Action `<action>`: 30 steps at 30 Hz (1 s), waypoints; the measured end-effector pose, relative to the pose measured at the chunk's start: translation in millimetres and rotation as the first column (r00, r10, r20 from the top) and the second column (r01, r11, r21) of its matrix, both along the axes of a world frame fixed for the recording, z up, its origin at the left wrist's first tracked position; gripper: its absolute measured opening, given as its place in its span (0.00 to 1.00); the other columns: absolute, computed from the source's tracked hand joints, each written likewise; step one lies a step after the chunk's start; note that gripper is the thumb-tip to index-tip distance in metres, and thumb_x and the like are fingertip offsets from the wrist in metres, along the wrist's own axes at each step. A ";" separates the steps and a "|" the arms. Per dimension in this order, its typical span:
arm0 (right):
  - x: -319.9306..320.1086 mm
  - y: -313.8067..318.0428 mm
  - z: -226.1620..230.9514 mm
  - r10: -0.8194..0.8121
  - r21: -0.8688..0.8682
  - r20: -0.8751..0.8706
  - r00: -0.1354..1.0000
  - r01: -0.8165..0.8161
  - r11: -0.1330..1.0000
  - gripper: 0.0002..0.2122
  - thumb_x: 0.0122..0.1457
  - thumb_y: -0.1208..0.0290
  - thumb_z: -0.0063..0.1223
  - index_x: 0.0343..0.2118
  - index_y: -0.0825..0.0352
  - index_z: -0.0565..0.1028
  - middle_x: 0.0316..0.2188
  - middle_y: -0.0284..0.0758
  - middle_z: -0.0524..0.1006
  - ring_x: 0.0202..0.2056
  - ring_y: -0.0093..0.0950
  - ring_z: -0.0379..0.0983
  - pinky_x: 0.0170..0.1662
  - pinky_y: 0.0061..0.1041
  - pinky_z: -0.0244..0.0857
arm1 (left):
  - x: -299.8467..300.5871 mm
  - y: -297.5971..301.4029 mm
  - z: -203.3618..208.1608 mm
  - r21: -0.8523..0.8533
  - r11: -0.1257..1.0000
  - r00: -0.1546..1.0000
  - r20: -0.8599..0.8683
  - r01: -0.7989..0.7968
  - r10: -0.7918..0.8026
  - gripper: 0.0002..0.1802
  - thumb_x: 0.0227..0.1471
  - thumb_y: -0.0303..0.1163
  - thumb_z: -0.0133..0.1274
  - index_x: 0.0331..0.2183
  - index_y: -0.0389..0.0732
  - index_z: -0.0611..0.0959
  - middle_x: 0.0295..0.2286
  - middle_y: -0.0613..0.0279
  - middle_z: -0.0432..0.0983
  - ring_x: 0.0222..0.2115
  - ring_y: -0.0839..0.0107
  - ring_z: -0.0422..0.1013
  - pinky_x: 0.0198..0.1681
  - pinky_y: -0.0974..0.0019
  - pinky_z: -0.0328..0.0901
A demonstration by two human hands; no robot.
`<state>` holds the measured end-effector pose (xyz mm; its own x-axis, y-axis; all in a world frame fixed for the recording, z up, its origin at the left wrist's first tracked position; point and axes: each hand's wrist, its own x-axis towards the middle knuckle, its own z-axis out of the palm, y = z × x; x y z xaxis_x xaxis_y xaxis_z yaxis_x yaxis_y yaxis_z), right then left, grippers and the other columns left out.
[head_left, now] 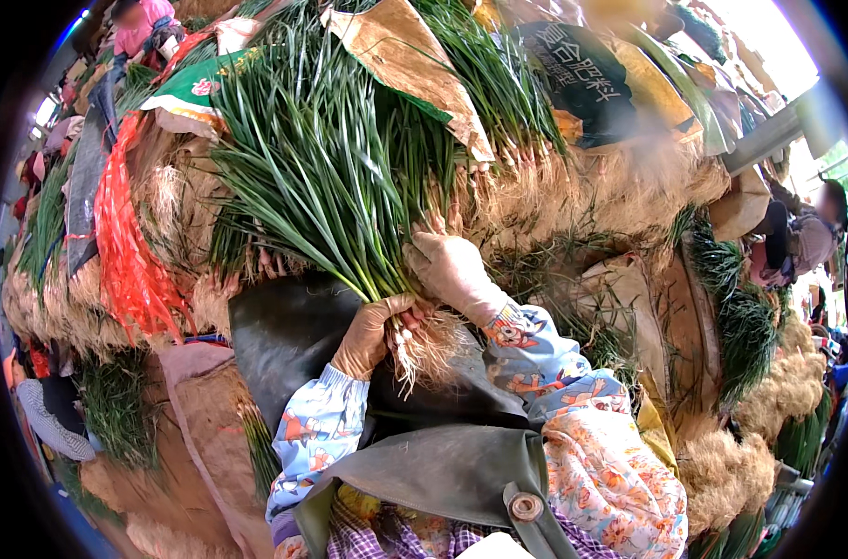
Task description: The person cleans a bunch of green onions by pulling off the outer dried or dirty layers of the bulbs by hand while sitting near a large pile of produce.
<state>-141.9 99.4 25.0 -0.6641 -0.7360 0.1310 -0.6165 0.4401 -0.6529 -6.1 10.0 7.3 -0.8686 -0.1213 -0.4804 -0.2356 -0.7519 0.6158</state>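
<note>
My left hand [373, 337], in a tan glove, is closed round the lower stems of a large bunch of green onions [321, 177]. The long dark leaves fan up and to the left. Below the fist hang its pale bulbs and stringy tan roots [424, 349]. My right hand [454, 275], also gloved, is just right of the bunch at the front of the stacked onions. Its fingers curl over a few pale stem ends; the fingertips are partly hidden. A black sheet [284, 321] and a dark apron [433, 466] lie under and below my hands.
More rooted onions [592, 200] are piled across the back, partly covered by sacks [573, 79] and a brown flap [415, 65]. A red plastic strip [130, 233] hangs at left. Root bundles [722, 475] stand at right. Other people [811, 233] sit nearby.
</note>
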 end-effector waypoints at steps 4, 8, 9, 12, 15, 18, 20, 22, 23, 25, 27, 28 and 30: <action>3.8 -6.3 -9.1 0.000 0.003 -0.136 0.991 0.000 1.000 0.12 0.52 0.62 0.48 0.20 0.66 0.70 0.18 0.43 0.71 0.24 0.43 0.70 0.28 0.36 0.65 | 3.5 -2.7 -3.4 -0.066 0.992 0.991 -0.085 -0.107 0.101 0.11 0.45 0.31 0.53 0.28 0.32 0.76 0.21 0.58 0.73 0.16 0.79 0.67 0.18 0.79 0.64; -45.7 -11.3 -89.0 0.040 0.078 -0.361 0.932 -0.013 0.997 0.09 0.50 0.66 0.50 0.21 0.65 0.72 0.19 0.30 0.74 0.18 0.24 0.70 0.22 0.20 0.65 | 5.8 -4.4 -6.2 0.127 0.988 0.960 -0.253 -0.088 0.118 0.12 0.44 0.29 0.54 0.32 0.34 0.73 0.21 0.62 0.68 0.20 0.77 0.65 0.24 0.75 0.63; -52.8 -5.5 -83.6 -0.093 -0.118 0.113 0.989 0.106 0.987 0.08 0.53 0.68 0.46 0.22 0.65 0.72 0.18 0.30 0.73 0.16 0.22 0.68 0.20 0.19 0.63 | 14.6 -6.2 -1.4 0.196 0.978 0.937 -0.321 -0.077 0.138 0.13 0.43 0.29 0.55 0.33 0.38 0.72 0.23 0.63 0.67 0.23 0.75 0.65 0.31 0.69 0.63; -110.0 66.0 -153.1 0.115 -0.178 0.941 0.319 0.174 0.969 0.09 0.56 0.71 0.42 0.26 0.66 0.74 0.15 0.30 0.71 0.13 0.16 0.63 0.16 0.15 0.58 | 0.3 4.9 -0.7 0.323 0.946 0.895 -0.420 -0.009 0.152 0.14 0.41 0.30 0.56 0.33 0.42 0.71 0.25 0.65 0.65 0.28 0.69 0.65 0.42 0.59 0.61; -38.3 64.0 -30.8 0.223 0.136 0.706 0.673 -0.437 0.889 0.20 0.57 0.51 0.43 0.30 0.66 0.77 0.15 0.28 0.72 0.14 0.15 0.63 0.17 0.15 0.56 | 5.3 -2.3 -7.1 0.398 0.917 0.898 -0.406 0.010 0.167 0.15 0.41 0.30 0.56 0.33 0.40 0.71 0.26 0.63 0.66 0.29 0.69 0.66 0.41 0.59 0.62; -14.4 20.1 3.9 0.476 -0.481 0.852 0.218 -0.037 0.876 0.14 0.60 0.61 0.40 0.35 0.67 0.74 0.14 0.22 0.62 0.12 0.12 0.54 0.16 0.13 0.48 | 6.7 0.7 1.5 0.378 0.925 0.903 -0.389 -0.025 0.183 0.16 0.40 0.31 0.57 0.33 0.39 0.71 0.27 0.61 0.67 0.30 0.66 0.67 0.43 0.56 0.62; -13.6 -5.5 -10.4 0.539 -0.519 0.832 -0.132 0.160 0.839 0.12 0.60 0.63 0.42 0.32 0.68 0.73 0.13 0.22 0.62 0.12 0.13 0.54 0.15 0.12 0.48 | 3.9 -3.5 -8.4 0.365 0.931 0.899 -0.416 0.029 0.136 0.16 0.40 0.30 0.57 0.34 0.38 0.71 0.28 0.60 0.68 0.31 0.66 0.68 0.44 0.54 0.62; -7.3 -20.5 -6.8 0.436 -0.435 0.899 0.038 0.191 0.880 0.12 0.58 0.63 0.44 0.30 0.68 0.72 0.13 0.23 0.63 0.12 0.13 0.54 0.14 0.13 0.47 | 5.1 3.2 -1.3 0.321 0.937 0.929 -0.288 -0.136 0.233 0.17 0.41 0.30 0.55 0.37 0.37 0.72 0.30 0.56 0.71 0.30 0.61 0.69 0.40 0.54 0.66; -7.1 -16.9 -4.7 0.399 -0.393 0.917 0.015 0.216 0.894 0.11 0.57 0.64 0.47 0.29 0.68 0.73 0.14 0.25 0.67 0.11 0.14 0.56 0.12 0.13 0.48 | 2.9 3.5 3.6 0.284 0.940 0.943 -0.216 -0.189 0.255 0.17 0.42 0.30 0.54 0.37 0.36 0.72 0.29 0.56 0.72 0.29 0.63 0.70 0.37 0.58 0.67; 6.8 -18.3 10.8 0.202 -0.249 0.936 0.288 0.137 0.959 0.08 0.56 0.67 0.49 0.29 0.66 0.74 0.15 0.28 0.71 0.10 0.17 0.61 0.12 0.16 0.53 | 14.0 -10.9 -2.4 0.067 0.986 0.973 -0.163 -0.155 0.164 0.16 0.45 0.35 0.53 0.34 0.33 0.73 0.24 0.59 0.73 0.23 0.74 0.70 0.27 0.74 0.67; 9.0 -15.6 -12.1 0.023 -0.075 0.239 0.971 -0.005 0.997 0.05 0.54 0.69 0.50 0.30 0.63 0.75 0.15 0.31 0.73 0.13 0.20 0.67 0.16 0.21 0.61 | 11.3 -3.9 -19.5 -0.051 0.984 0.982 -0.091 -0.173 0.168 0.17 0.47 0.39 0.53 0.30 0.33 0.74 0.19 0.63 0.72 0.16 0.81 0.65 0.17 0.82 0.60; 9.1 -14.9 -18.6 -0.013 -0.202 -0.282 0.959 -0.046 0.978 0.05 0.53 0.68 0.51 0.27 0.64 0.75 0.16 0.33 0.73 0.17 0.22 0.71 0.19 0.22 0.64 | 9.7 -4.7 -11.4 -0.026 0.986 0.986 -0.030 -0.163 0.162 0.16 0.47 0.39 0.53 0.30 0.34 0.74 0.19 0.64 0.71 0.15 0.82 0.64 0.17 0.82 0.60; -9.0 -18.0 -49.0 -0.152 -0.074 -0.088 0.985 0.145 0.987 0.11 0.52 0.61 0.49 0.23 0.64 0.72 0.18 0.40 0.73 0.18 0.37 0.70 0.23 0.32 0.65 | 8.7 -0.9 -7.6 0.137 0.975 0.946 -0.249 -0.177 0.207 0.13 0.46 0.36 0.55 0.31 0.38 0.74 0.20 0.66 0.69 0.17 0.80 0.64 0.35 0.70 0.65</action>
